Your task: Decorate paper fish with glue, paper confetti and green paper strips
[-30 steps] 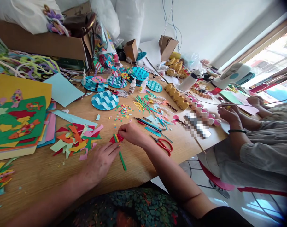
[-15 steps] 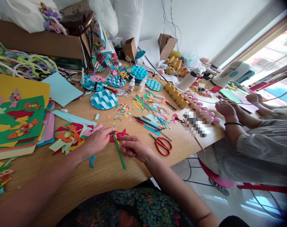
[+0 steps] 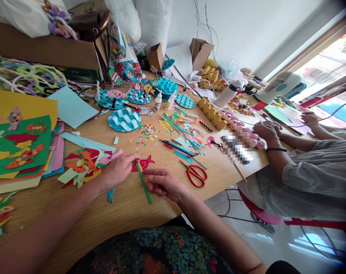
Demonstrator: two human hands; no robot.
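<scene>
My left hand (image 3: 120, 170) is closed, fingertips pinched at the top end of a green paper strip (image 3: 145, 188). A narrow yellow strip (image 3: 139, 166) lies along the green one near that end. Just beyond my fingertips, a red paper fish (image 3: 144, 163) lies on the table, partly covered by the strips. To the right, my right hand (image 3: 164, 182) has its index finger stretched toward the strip and its other fingers loosely curled, with nothing visible in them. Whether that fingertip touches the strip I cannot tell. Red-handled scissors (image 3: 196, 176) lie right of this hand.
Coloured paper scraps (image 3: 86, 163) lie left of my hands. Pencils (image 3: 177, 148), thin paper strips (image 3: 173, 125) and glue bottles (image 3: 157, 102) are farther back. Blue wave-patterned discs (image 3: 124, 120) stand behind. Another person's hand (image 3: 264, 131) rests at the table's right side.
My right hand has drawn back slightly toward me, and more of the red fish shows. My left hand stays pinched at the strip's top. The whole view has shifted a little.
</scene>
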